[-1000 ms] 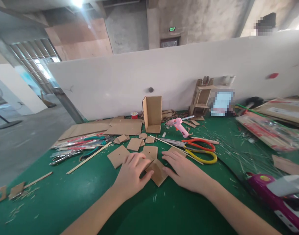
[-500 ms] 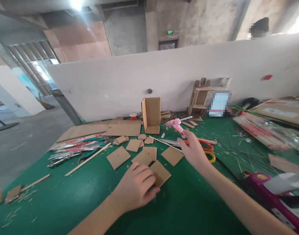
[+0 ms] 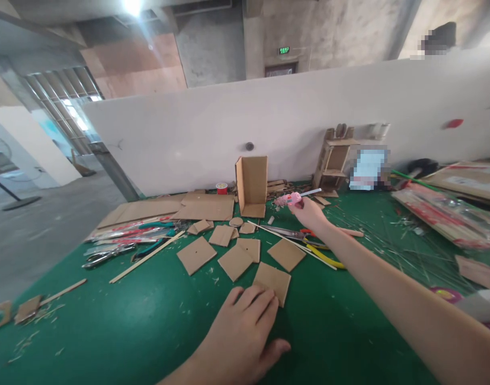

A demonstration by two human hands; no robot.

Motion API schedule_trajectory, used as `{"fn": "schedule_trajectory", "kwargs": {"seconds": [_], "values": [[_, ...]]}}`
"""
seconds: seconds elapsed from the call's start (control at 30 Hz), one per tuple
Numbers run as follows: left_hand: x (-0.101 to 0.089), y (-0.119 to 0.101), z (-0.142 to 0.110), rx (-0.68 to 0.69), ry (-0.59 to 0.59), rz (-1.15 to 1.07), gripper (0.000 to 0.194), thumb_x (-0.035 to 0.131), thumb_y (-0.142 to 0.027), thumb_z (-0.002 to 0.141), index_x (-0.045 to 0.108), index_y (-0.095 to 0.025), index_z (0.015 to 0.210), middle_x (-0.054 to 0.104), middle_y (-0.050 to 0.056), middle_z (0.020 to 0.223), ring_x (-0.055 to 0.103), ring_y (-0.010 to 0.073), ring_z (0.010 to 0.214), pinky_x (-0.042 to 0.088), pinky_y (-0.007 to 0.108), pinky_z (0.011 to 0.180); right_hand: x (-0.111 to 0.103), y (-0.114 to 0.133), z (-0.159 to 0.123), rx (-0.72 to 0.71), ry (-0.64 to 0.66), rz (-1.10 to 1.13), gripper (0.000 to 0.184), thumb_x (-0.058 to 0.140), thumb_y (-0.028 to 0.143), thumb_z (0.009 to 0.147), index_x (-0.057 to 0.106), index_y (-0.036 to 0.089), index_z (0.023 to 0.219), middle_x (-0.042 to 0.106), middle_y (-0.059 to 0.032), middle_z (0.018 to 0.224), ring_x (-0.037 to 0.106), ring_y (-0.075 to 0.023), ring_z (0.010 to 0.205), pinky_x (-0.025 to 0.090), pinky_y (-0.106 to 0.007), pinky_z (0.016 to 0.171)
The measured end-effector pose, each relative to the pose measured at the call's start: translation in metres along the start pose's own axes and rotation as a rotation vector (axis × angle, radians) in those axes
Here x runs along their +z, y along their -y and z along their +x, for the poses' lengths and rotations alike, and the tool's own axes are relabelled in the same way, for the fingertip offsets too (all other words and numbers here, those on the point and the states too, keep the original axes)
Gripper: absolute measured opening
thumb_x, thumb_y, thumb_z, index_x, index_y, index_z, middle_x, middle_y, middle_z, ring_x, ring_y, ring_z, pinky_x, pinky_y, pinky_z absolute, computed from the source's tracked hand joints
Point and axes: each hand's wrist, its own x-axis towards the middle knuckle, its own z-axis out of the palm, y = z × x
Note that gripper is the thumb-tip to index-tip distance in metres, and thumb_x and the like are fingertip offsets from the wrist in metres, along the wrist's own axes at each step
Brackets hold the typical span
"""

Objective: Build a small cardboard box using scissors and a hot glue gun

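My right hand (image 3: 309, 213) is closed round the handle of a pink hot glue gun (image 3: 289, 199), which has a pale glue stick jutting from its back. The gun lies at the far side of the table, its nozzle pointing left. My left hand (image 3: 247, 326) lies palm down, thumb apart, with its fingertips on the lower edge of a cardboard square (image 3: 274, 279). Just beyond are more cardboard squares, among them one with a small hole (image 3: 196, 256) and a plain one (image 3: 286, 253). Scissors (image 3: 285, 232) with red and yellow handles are partly hidden under my right forearm.
An upright folded cardboard piece (image 3: 253, 184) stands against the white partition (image 3: 189, 133). Behind on the right are a small cardboard shelf (image 3: 333, 160) and a blurred phone screen (image 3: 367, 168). Pliers (image 3: 108, 256), wooden strips (image 3: 146, 258) and wrapped sticks lie left. A purple device (image 3: 445, 294) sits right.
My right hand has left the cardboard squares, reached forward and taken hold of the glue gun. My left hand has drawn back toward me and slightly right, and the near square has shifted right.
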Motion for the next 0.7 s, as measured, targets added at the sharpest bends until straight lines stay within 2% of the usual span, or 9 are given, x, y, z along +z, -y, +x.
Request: {"fn": "schedule_trajectory", "kwargs": {"seconds": [0.07, 0.17, 0.3, 0.43, 0.53, 0.7], "values": [[-0.001, 0.0, 0.002, -0.015, 0.033, 0.003, 0.053, 0.039, -0.054, 0.094, 0.05, -0.021, 0.134, 0.059, 0.008, 0.133, 0.053, 0.028, 0.12, 0.047, 0.046, 0.096, 0.003, 0.002, 0.0, 0.008, -0.039, 0.015, 0.034, 0.059, 0.033, 0.093, 0.057, 0.017, 0.122, 0.059, -0.0086, 0.122, 0.062, -0.0219, 0.101, 0.053, -0.043, 0.084], [-0.002, -0.001, 0.001, -0.051, 0.083, 0.027, 0.051, 0.036, -0.052, 0.095, 0.052, -0.02, 0.132, 0.06, 0.01, 0.129, 0.059, 0.0284, 0.107, 0.053, 0.045, 0.086, -0.005, 0.007, -0.007, -0.016, -0.168, 0.06, 0.033, 0.055, 0.034, 0.095, 0.055, 0.015, 0.122, 0.062, -0.0104, 0.115, 0.063, -0.022, 0.096, 0.054, -0.041, 0.08], [-0.001, -0.002, -0.001, -0.072, 0.119, 0.029, 0.05, 0.036, -0.05, 0.095, 0.053, -0.019, 0.131, 0.059, 0.012, 0.128, 0.064, 0.0273, 0.1, 0.057, 0.04, 0.078, -0.025, 0.014, -0.027, -0.146, -0.293, 0.14, 0.033, 0.044, 0.038, 0.097, 0.043, 0.016, 0.122, 0.069, -0.014, 0.096, 0.067, -0.0256, 0.083, 0.052, -0.038, 0.07], [-0.002, -0.003, -0.002, -0.088, 0.136, 0.028, 0.049, 0.04, -0.049, 0.094, 0.051, -0.02, 0.132, 0.056, 0.011, 0.133, 0.068, 0.0253, 0.091, 0.059, 0.037, 0.071, -0.036, 0.015, -0.041, -0.26, -0.339, 0.188, 0.033, 0.044, 0.04, 0.094, 0.04, 0.019, 0.119, 0.07, -0.0131, 0.092, 0.067, -0.0252, 0.072, 0.051, -0.037, 0.065], [-0.003, -0.004, 0.0, -0.088, 0.143, 0.024, 0.047, 0.041, -0.046, 0.094, 0.05, -0.021, 0.132, 0.056, 0.011, 0.132, 0.069, 0.0234, 0.086, 0.059, 0.035, 0.067, -0.038, 0.012, -0.033, -0.294, -0.39, 0.205, 0.034, 0.042, 0.042, 0.094, 0.04, 0.019, 0.119, 0.069, -0.0132, 0.095, 0.065, -0.0246, 0.071, 0.051, -0.038, 0.065], [-0.002, -0.002, 0.002, -0.088, 0.149, 0.027, 0.046, 0.045, -0.045, 0.093, 0.048, -0.022, 0.132, 0.055, 0.011, 0.132, 0.069, 0.0232, 0.084, 0.059, 0.035, 0.065, -0.047, 0.011, 0.002, -0.319, -0.507, 0.194, 0.032, 0.042, 0.042, 0.093, 0.042, 0.021, 0.117, 0.064, -0.0089, 0.09, 0.062, -0.024, 0.07, 0.05, -0.041, 0.067]]}}
